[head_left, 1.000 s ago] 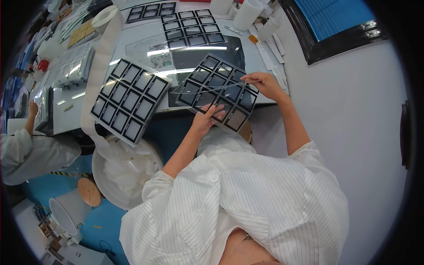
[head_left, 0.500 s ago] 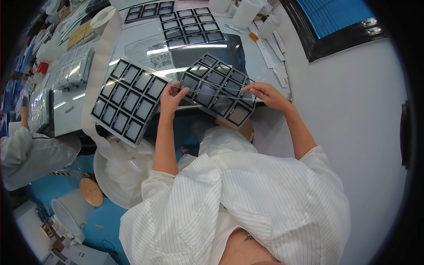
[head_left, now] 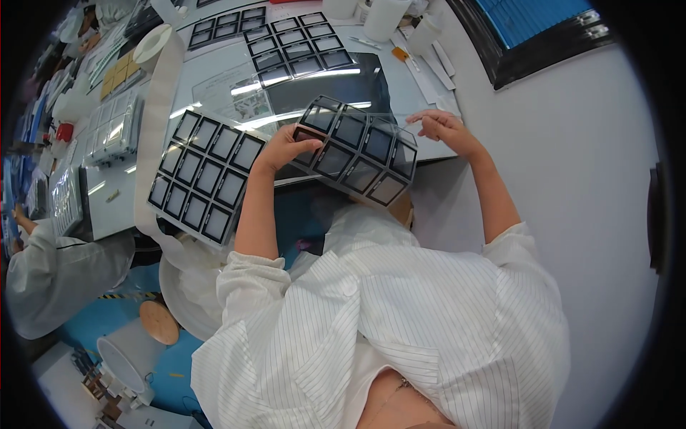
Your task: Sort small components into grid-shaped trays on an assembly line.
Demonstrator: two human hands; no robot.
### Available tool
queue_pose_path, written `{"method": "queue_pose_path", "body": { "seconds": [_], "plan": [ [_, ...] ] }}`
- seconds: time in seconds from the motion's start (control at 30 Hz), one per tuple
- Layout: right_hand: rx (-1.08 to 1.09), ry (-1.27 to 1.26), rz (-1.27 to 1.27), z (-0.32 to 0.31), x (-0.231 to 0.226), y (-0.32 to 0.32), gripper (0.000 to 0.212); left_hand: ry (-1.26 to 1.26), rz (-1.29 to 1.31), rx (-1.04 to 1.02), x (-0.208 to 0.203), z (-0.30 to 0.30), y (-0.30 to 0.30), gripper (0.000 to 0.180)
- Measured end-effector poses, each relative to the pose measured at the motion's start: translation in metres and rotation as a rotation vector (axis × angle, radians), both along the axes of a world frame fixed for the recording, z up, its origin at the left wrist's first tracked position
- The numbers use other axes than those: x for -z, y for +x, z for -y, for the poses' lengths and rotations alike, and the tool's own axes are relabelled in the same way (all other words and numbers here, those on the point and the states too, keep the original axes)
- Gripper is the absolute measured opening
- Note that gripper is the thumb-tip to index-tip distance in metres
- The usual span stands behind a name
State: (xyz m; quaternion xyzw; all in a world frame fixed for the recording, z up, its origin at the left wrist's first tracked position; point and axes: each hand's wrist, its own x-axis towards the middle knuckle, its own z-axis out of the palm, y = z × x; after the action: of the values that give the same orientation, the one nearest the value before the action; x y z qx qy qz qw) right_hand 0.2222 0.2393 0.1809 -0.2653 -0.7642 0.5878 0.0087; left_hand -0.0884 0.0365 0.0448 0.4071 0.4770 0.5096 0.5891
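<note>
A clear sheet with a grid of black-framed panes point(head_left: 357, 146) is tilted over the table's front edge. My left hand point(head_left: 284, 150) is closed on its left corner, the thumb lying on top. Beyond the sheet's right corner, my right hand point(head_left: 444, 132) is raised with its index finger stretched out and the other fingers loosely bent. No held thing shows in it, though thin clear film there would be hard to see. A second sheet of black-framed panes point(head_left: 207, 175) lies to the left of my left forearm, overhanging the table edge.
More framed sheets point(head_left: 296, 46) lie farther back on the table point(head_left: 204, 71). White bottles point(head_left: 386, 18) and an orange-handled tool point(head_left: 404, 57) are at the back right. A white strip point(head_left: 148, 143) hangs from a roll at left, above a white bin point(head_left: 179, 293). A co-worker's sleeve point(head_left: 71, 272) is at far left.
My right hand has moved up and right, away from the sheet; the clear film stretched between my hands no longer shows. My left hand now grips the sheet's corner, and the sheet has tilted.
</note>
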Motion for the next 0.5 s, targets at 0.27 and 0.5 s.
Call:
{"method": "queue_pose_path", "body": {
  "seconds": [0.27,0.5],
  "plan": [
    [0.242,-0.094,-0.111,-0.018,0.002,-0.009,0.032,-0.267,0.128,-0.062,0.012,0.028,0.011,0.05],
    [-0.091,0.153,-0.11,0.014,-0.019,-0.03,0.026,-0.283,0.423,-0.105,-0.002,0.014,-0.015,0.041]
  ]
}}
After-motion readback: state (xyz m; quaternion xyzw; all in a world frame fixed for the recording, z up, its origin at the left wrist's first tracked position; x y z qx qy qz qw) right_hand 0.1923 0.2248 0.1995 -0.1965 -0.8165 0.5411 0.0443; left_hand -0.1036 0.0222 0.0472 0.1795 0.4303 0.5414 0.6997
